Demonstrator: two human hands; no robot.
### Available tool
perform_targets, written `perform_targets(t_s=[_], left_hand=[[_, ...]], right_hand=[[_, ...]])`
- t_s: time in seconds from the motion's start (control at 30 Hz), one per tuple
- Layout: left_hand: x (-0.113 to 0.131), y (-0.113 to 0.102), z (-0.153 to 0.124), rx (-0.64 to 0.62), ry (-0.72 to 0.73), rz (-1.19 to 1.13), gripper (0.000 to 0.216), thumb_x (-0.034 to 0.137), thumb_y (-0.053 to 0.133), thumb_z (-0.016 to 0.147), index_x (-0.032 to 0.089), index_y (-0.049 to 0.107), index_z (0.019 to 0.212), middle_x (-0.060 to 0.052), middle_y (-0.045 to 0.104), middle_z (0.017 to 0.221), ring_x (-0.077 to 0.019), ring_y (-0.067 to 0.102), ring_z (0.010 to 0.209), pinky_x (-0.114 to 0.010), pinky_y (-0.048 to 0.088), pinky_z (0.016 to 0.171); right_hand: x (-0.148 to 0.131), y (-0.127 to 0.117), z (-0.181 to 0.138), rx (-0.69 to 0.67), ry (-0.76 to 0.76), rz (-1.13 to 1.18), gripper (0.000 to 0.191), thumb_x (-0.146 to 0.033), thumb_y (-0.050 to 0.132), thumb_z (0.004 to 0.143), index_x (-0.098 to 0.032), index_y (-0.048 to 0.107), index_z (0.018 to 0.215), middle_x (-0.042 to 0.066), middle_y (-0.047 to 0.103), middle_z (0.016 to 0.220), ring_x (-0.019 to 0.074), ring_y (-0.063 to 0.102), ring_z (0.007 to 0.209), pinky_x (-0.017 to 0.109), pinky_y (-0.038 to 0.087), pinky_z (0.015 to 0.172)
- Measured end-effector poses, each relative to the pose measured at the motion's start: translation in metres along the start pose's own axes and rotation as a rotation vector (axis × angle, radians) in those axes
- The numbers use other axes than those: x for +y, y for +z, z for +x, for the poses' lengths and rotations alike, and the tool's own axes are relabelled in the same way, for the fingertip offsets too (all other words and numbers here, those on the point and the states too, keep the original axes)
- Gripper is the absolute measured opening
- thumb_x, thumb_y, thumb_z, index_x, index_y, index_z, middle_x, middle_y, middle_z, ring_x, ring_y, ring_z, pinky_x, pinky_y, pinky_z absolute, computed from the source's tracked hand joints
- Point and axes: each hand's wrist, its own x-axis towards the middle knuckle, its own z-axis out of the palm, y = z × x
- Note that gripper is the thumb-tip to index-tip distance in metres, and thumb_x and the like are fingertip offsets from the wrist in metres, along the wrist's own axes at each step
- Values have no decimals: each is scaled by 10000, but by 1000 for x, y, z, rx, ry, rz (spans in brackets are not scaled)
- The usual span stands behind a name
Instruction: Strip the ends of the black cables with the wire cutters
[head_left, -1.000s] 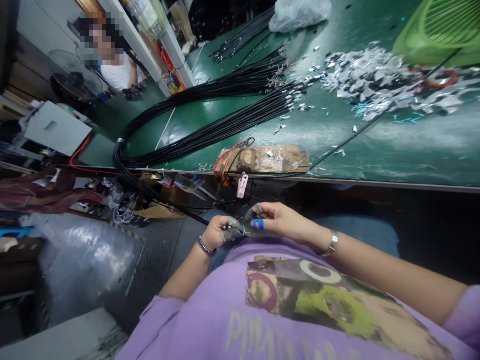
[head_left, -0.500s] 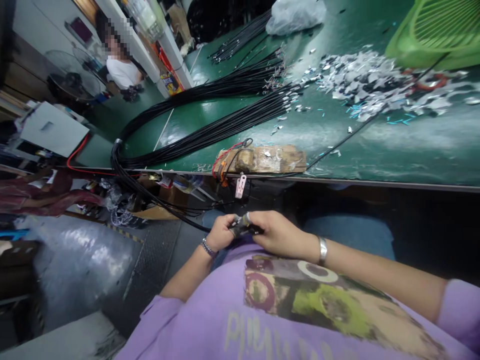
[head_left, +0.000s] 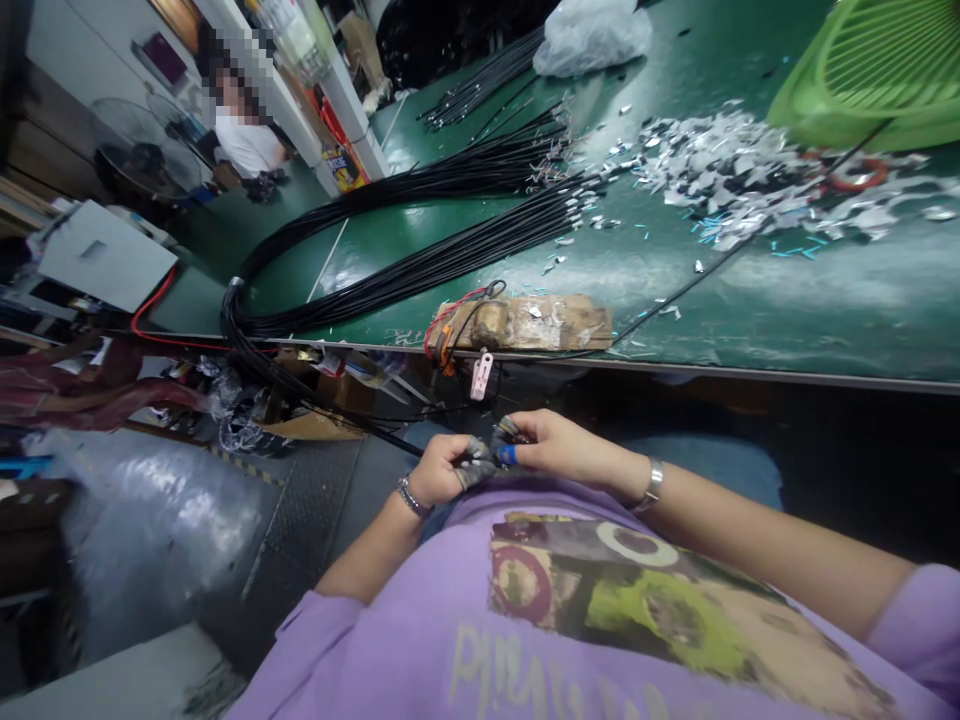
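Observation:
Low in front of my body, my left hand (head_left: 448,468) is closed around the end of a bundle of black cables (head_left: 390,437) that hangs down from the table's edge. Close beside it, my right hand (head_left: 559,452) has its fingers pinched together at the cable tips; what lies between them is too small to make out. Grey coverings sit on the fingertips of both hands, and a blue band wraps my right thumb. On the green table (head_left: 750,320) the rest of the black cables (head_left: 450,245) curve round in a loop, their stripped ends pointing right.
A wooden block (head_left: 574,320) with a red wire and a small pink-white tool (head_left: 481,376) sits at the table edge. Foil scraps (head_left: 720,170) lie near a green basket (head_left: 870,80). A plastic bag (head_left: 592,38) is at the back. Another person (head_left: 244,140) sits far left.
My right hand has shifted slightly away from my left and turned, so the blue band on its thumb shows. My left hand stays nearly in place with the cables.

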Motion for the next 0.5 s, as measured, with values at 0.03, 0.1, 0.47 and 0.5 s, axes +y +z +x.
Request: perform_targets(t_s=[0.03,0.1,0.47,0.5], left_hand=[[-1,0,-1,21,48,46,351,443,683,727,122,584,628,22,504,540,-61,405,476,-182,345,466],[-2,2,-2,111,173,192,237,352,654,763,129,617,690,4,550,579,-76,457,500,-193,378,493],[-9,13,2,436,477,809,200,123,450,755,150,643,801,-43,623,645,-135,549,570,-240,427,543],[-8,13,2,414,411,769,193,138,449,772,151,641,794,-32,607,613,-127,533,548,-233,415,530]], right_hand=[[1,1,0,5,34,55,227,-335,661,599,-172,503,617,-64,472,520,65,382,485,218,316,473],[4,3,1,49,89,177,235,-311,680,571,-177,502,645,-83,454,482,51,356,435,203,278,432],[6,7,2,333,65,437,360,-360,764,505,-188,515,702,-50,553,547,39,337,413,185,236,377],[7,8,2,348,33,390,341,-364,752,527,-188,531,719,-47,561,566,46,357,423,190,258,384]])
